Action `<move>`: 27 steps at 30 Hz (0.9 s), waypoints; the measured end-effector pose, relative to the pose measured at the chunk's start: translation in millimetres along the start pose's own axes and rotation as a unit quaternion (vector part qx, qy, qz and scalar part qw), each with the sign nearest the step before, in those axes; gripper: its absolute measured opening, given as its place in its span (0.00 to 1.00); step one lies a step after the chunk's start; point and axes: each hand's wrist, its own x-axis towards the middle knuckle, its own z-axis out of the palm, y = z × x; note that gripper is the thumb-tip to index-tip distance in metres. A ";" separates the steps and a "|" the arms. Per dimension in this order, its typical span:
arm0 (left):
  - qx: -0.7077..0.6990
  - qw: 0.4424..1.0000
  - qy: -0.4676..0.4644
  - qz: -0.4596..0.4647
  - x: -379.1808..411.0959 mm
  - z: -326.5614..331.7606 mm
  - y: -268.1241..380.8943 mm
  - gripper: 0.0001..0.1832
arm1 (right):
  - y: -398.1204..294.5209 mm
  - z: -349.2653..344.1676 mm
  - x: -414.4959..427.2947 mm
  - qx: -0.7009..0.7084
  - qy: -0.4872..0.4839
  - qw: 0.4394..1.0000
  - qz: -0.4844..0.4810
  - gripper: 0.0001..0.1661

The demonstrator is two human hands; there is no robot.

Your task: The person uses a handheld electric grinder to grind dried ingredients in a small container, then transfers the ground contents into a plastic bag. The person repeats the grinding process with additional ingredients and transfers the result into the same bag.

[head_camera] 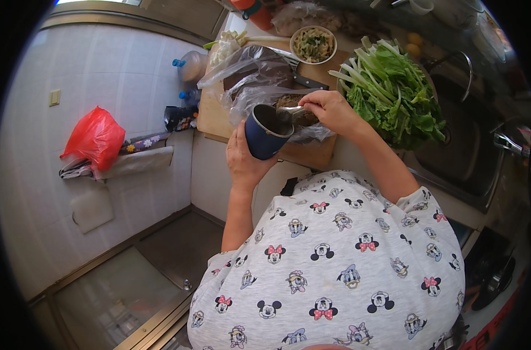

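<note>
My left hand [247, 158] is wrapped round a dark blue cup [266, 139], its open mouth tilted toward me. Pinched in my right hand [333, 111] is a metal spoon [297, 110], with its bowl at the cup's rim; what the spoon carries is hard to tell. Just behind the cup lies an open clear plastic bag [252, 98] with a brown, crumbly substance [291, 101] at its mouth. The bag rests on a wooden cutting board [213, 118]. A black-handled knife [311, 82] lies behind the spoon, partly hidden by the bag.
A white bowl of chopped food [313, 45] stands at the board's back. Leafy greens [390, 94] are heaped at right, beside a sink [460, 144] with a curved faucet [468, 72]. Plastic bottles [193, 66] stand at left by the tiled wall, where a red bag [95, 138] hangs.
</note>
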 end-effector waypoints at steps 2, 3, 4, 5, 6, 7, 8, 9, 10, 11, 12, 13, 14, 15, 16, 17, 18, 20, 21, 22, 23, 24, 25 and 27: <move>-0.009 1.000 0.000 -0.010 -2.8 -0.7 0.3 0.62 | -9.8 -1.9 -0.4 0.041 -0.008 0.999 0.022 0.09; -0.007 1.000 -0.007 -0.016 -2.5 -3.0 2.3 0.61 | -14.0 -2.1 -0.6 0.062 -0.012 0.997 0.034 0.09; -0.005 1.000 -0.014 -0.023 -1.7 -5.4 5.2 0.61 | -14.8 -1.2 -1.9 0.083 -0.015 0.995 0.058 0.10; -0.003 0.999 -0.020 -0.031 -1.6 -7.4 7.2 0.61 | -14.7 -0.4 -3.6 0.104 -0.019 0.991 0.081 0.11; -0.001 0.999 -0.024 -0.030 -0.4 -8.3 7.3 0.61 | -15.5 -0.6 -2.8 0.123 -0.025 0.987 0.102 0.13; 0.000 0.999 -0.027 -0.031 0.4 -9.2 7.0 0.61 | -17.8 -1.6 -3.3 0.131 -0.016 0.986 0.106 0.13; 0.002 0.999 -0.030 -0.031 0.8 -10.7 7.0 0.61 | -21.0 -3.0 -5.0 0.139 -0.009 0.984 0.110 0.13; -0.005 0.999 -0.029 -0.031 2.1 -11.9 9.0 0.61 | -22.9 -4.3 -7.5 0.144 0.002 0.983 0.113 0.12; -0.012 0.999 -0.027 -0.030 3.5 -13.9 11.7 0.61 | -22.1 -2.5 -9.7 0.132 -0.005 0.985 0.108 0.12; -0.020 0.999 -0.026 -0.029 3.8 -14.9 13.2 0.61 | -20.1 0.9 -12.3 0.120 -0.011 0.987 0.103 0.11; -0.030 0.999 -0.025 -0.022 4.8 -14.9 13.6 0.61 | -20.9 2.5 -13.3 0.110 -0.017 0.989 0.098 0.10; -0.041 0.999 -0.024 -0.014 5.8 -14.6 13.8 0.61 | -23.3 4.3 -14.2 0.114 -0.021 0.989 0.091 0.11; -0.052 0.998 -0.023 -0.006 6.4 -14.8 14.0 0.62 | -27.5 6.8 -14.9 0.118 -0.026 0.989 0.084 0.11; -0.043 0.998 -0.038 -0.010 7.6 -17.6 15.0 0.62 | -31.4 8.4 -15.1 0.123 -0.031 0.989 0.076 0.12; -0.033 0.998 -0.053 -0.015 8.7 -20.9 16.5 0.62 | -31.3 10.6 -16.8 0.116 -0.037 0.992 0.016 0.16; -0.024 0.997 -0.068 -0.019 9.4 -23.3 17.4 0.62 | -35.0 11.0 -19.2 0.060 -0.039 0.997 -0.029 0.18; -0.017 0.997 -0.075 -0.017 9.8 -23.9 16.4 0.62 | -40.0 11.5 -22.2 0.001 -0.039 0.996 -0.075 0.20; -0.003 0.996 -0.090 -0.013 10.2 -24.8 14.3 0.62 | -54.2 10.8 -27.7 -0.086 -0.069 0.987 -0.119 0.24; -0.003 0.996 -0.090 -0.014 10.6 -25.4 14.8 0.62 | -55.2 11.7 -27.9 -0.109 -0.081 0.981 -0.136 0.25; -0.003 0.996 -0.090 -0.016 11.0 -26.3 15.5 0.62 | -55.6 12.6 -28.1 -0.131 -0.093 0.975 -0.153 0.26; -0.003 0.996 -0.090 -0.017 11.3 -27.3 16.3 0.62 | -55.9 13.7 -28.0 -0.153 -0.105 0.968 -0.170 0.28; 0.002 0.996 -0.092 -0.014 11.6 -28.1 16.7 0.62 | -55.3 14.7 -25.8 -0.176 -0.124 0.960 -0.178 0.31; 0.008 0.995 -0.094 -0.011 11.9 -29.1 17.2 0.62 | -57.7 16.6 -25.8 -0.177 -0.117 0.964 -0.162 0.30; 0.006 0.996 -0.093 -0.009 12.7 -30.1 18.0 0.62 | -62.3 20.0 -25.9 -0.180 -0.104 0.969 -0.131 0.30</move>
